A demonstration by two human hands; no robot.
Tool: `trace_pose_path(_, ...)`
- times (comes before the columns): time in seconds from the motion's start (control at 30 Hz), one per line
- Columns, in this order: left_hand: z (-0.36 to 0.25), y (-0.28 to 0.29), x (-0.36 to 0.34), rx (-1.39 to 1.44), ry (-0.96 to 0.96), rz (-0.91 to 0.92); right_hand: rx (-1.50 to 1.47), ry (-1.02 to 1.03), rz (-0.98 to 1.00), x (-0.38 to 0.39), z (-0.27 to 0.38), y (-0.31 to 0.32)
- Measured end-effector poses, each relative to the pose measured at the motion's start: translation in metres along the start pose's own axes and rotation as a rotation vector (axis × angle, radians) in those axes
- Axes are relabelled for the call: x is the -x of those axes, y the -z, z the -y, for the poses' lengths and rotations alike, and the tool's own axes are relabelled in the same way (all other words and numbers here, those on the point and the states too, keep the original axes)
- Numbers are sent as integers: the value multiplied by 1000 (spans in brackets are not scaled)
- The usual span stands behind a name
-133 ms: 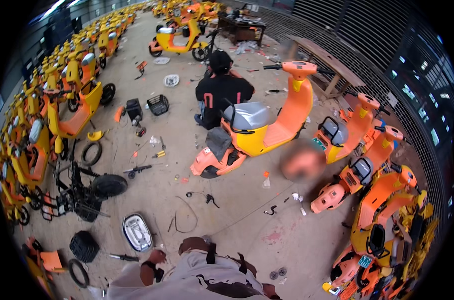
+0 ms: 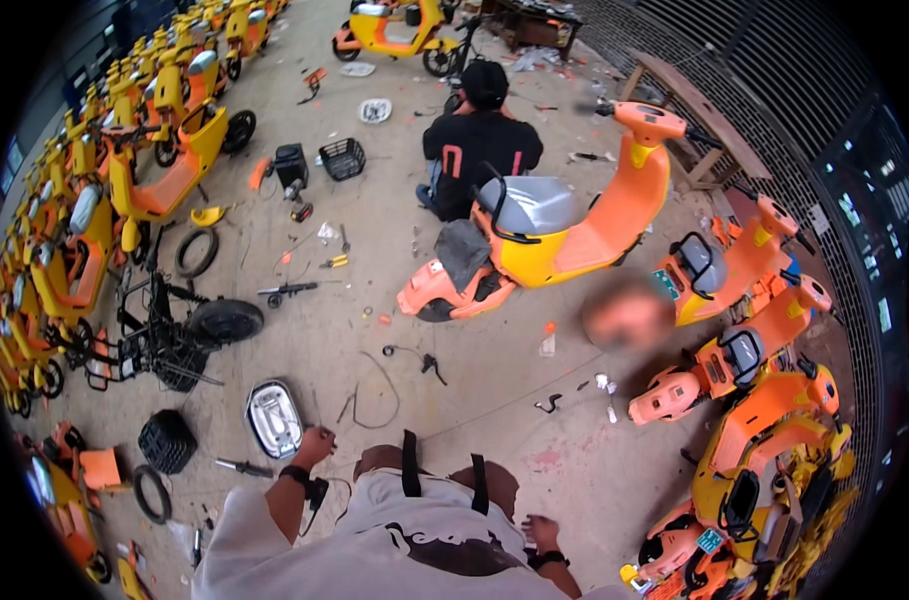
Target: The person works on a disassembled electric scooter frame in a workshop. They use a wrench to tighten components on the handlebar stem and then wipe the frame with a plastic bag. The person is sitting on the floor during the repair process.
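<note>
Head view: a workshop floor seen from above, with a silver shell [image 2: 274, 418] lying loose on the concrete, ahead and to the left of the person wearing the camera. The left hand [image 2: 319, 443] is half curled just beside the shell's near right edge; I cannot tell whether it touches the rim or grips anything. The right hand [image 2: 541, 532], well to the right of the shell, has loosely bent fingers and nothing visible in them. The work looks partway: the shell is attached to nothing, and the black frame [image 2: 134, 330] beyond it to the left is bare of panels, though its wheel [image 2: 226, 321] is on. How much is left cannot be told. A rod [image 2: 242, 467] lies just on the near side of the shell, a black basket [image 2: 167, 441] and a tyre [image 2: 151, 494] to its left, and a brake lever [image 2: 432, 368] beyond it to the right, all possible trip hazards. Farther beyond the shell, to the right, an orange and yellow scooter [image 2: 530, 262] stands near a seated co-worker [image 2: 482, 150]
</note>
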State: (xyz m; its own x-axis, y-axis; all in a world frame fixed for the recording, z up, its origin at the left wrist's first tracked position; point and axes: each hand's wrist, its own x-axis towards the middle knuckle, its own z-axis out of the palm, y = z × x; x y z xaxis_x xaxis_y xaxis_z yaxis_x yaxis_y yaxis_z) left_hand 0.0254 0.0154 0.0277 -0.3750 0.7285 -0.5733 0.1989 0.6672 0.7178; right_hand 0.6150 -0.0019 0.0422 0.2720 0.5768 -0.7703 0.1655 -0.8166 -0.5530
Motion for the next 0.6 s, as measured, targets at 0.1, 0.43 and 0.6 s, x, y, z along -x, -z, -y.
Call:
trace_pose_path(0.1,-33,5,-17,215,-74,-106,6,94,56,-53,74,-5)
trace_pose_path(0.43,24,-71,68,301,734,-181,247,-84,189,-197,269,-31)
trace_pose_path(0.6,1,-109,101,448,726,-305,433,-11,245,-259,346,-61)
